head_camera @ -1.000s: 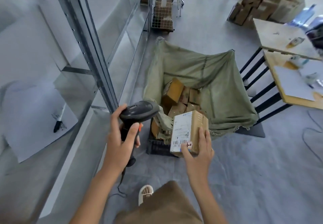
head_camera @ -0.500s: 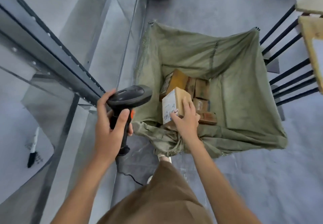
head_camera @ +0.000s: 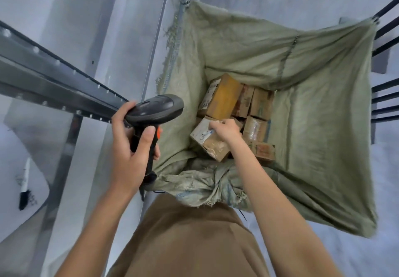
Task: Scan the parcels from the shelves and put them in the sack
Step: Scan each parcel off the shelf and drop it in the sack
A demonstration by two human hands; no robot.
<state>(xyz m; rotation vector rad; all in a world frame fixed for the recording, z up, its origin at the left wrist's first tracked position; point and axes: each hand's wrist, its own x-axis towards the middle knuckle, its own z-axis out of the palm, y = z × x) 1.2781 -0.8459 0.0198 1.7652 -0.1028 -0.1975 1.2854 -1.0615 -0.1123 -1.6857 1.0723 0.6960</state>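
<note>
A wide green sack (head_camera: pixel 313 108) hangs open in front of me, with several cardboard parcels (head_camera: pixel 224 97) lying at its bottom. My right hand (head_camera: pixel 226 128) reaches down inside the sack and lies over a labelled cardboard parcel (head_camera: pixel 207 139), fingers curled on its top edge; the parcel rests among the others near the sack's front left. Outside the sack, at its left rim, my left hand (head_camera: pixel 131 147) grips the handle of a black barcode scanner (head_camera: pixel 155 110) with an orange trigger.
A grey metal shelf beam (head_camera: pixel 54 78) and upright run along my left. A black marker (head_camera: pixel 24 188) lies on white paper on the lower shelf. Black metal bars (head_camera: pixel 384 101) stand right of the sack. Grey floor surrounds it.
My right hand has carried the labelled parcel from above the sack's front rim down to the bottom among the other boxes. My view has tilted downward. The scanner hand stayed beside the sack.
</note>
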